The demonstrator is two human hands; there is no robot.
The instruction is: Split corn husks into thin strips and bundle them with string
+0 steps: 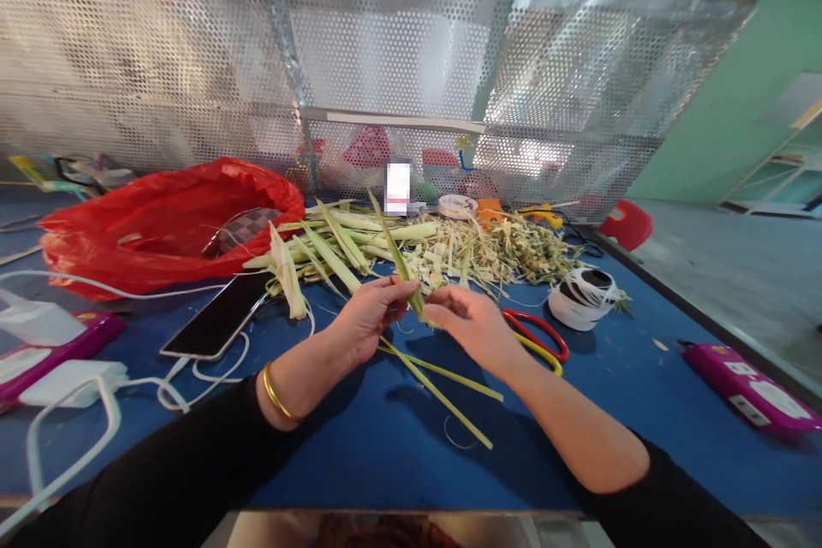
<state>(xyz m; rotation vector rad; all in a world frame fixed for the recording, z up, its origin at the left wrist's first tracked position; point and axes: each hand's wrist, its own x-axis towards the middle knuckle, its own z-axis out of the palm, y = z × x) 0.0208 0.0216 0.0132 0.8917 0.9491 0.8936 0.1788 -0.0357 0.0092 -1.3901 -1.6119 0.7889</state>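
Observation:
My left hand [378, 312], with a gold bangle at the wrist, pinches a long green leaf strip [395, 255] that points up and away. At the strip's lower end, my right hand [466, 321] has its fingers curled and closed on it. Two narrow yellow-green strips [443, 401] stick out below my left hand toward the lower right, over the table. Just beyond both hands lies a pile of long pale green leaves [334, 253]. Scissors with red and yellow handles [539, 338] lie beside my right forearm, their blades hidden.
A heap of shredded leaf bits [501, 253] lies behind my hands. To the left are a red plastic bag [160, 197], a phone [215, 317] and white cables. White ribbon rolls [581, 300] and a purple power strip [748, 385] lie right. A perforated metal screen [398, 51] borders the blue table.

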